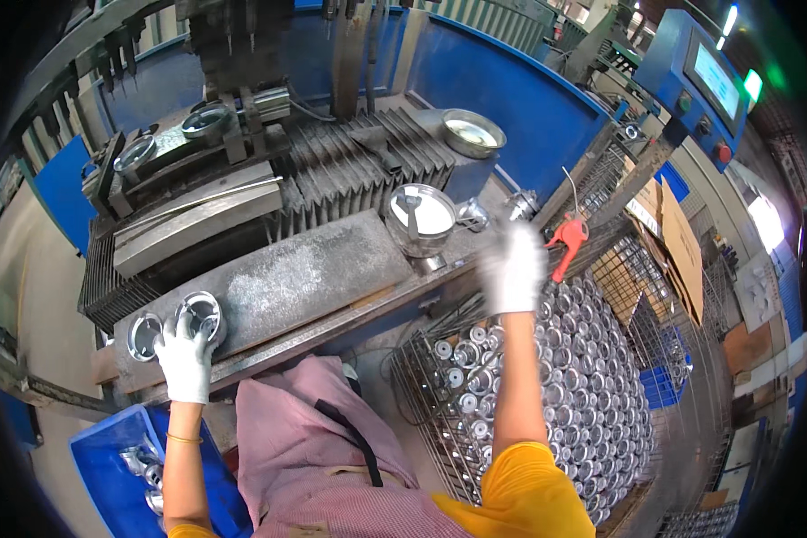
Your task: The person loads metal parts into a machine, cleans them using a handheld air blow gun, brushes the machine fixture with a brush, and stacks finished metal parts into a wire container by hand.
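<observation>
My left hand (185,360), in a white glove, has its fingers over the near rim of a round, shiny metal part (208,311) on the left end of the machine's worktop. A second round metal part (142,338) lies just left of that hand. My right hand (514,273), also white-gloved, is smeared by motion above the worktop's right edge; its fingers and anything in them cannot be made out. Nearest to it are a red air blow gun (568,238), a shiny metal part (521,205) and another small metal part (472,215).
A metal bowl (434,240) of white liquid holds a dark tool; another bowl (486,154) stands farther back. Two round parts sit in the machine's fixture (172,154). A wire basket (432,421) full of metal parts is below right, a blue bin (108,462) below left.
</observation>
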{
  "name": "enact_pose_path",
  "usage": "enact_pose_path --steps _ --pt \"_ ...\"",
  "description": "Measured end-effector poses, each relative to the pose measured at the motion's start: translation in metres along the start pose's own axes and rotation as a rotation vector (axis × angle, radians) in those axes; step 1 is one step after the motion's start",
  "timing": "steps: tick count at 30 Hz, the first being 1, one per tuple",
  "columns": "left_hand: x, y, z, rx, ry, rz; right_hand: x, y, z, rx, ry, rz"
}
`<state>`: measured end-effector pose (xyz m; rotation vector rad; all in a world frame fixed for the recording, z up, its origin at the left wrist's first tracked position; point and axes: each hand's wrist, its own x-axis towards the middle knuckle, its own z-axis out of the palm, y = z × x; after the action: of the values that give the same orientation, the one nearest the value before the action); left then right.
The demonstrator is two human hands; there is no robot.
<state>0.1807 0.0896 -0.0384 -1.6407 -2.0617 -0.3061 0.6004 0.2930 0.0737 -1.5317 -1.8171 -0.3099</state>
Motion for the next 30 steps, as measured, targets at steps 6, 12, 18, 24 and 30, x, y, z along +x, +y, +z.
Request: enact_pose_path --steps 6,12,18,24,30 --pt "0.0 0.001 -0.013 -0.019 -0.099 -0.181 0.004 -0.016 0.145 0.093 -0.506 -0.055" --pt "-0.021 -0.014 -0.009 -0.134 -0.126 -0.371 0.041 -0.017 0.115 0.562 -0.375 0.279" --pt "-0.027 -0.018 -0.005 -0.247 -0.09 -0.377 0.139 -0.178 0.062 1.296 0.041 0.161" --pt "-0.016 -0.015 -0.008 -0.236 -0.073 -0.29 0.205 -0.273 0.096 1.014 0.105 0.097" --pt "-0.025 -0.024 -0.002 -0.235 -0.081 -0.303 0.14 -0.287 0.088 1.191 0.103 -0.067"
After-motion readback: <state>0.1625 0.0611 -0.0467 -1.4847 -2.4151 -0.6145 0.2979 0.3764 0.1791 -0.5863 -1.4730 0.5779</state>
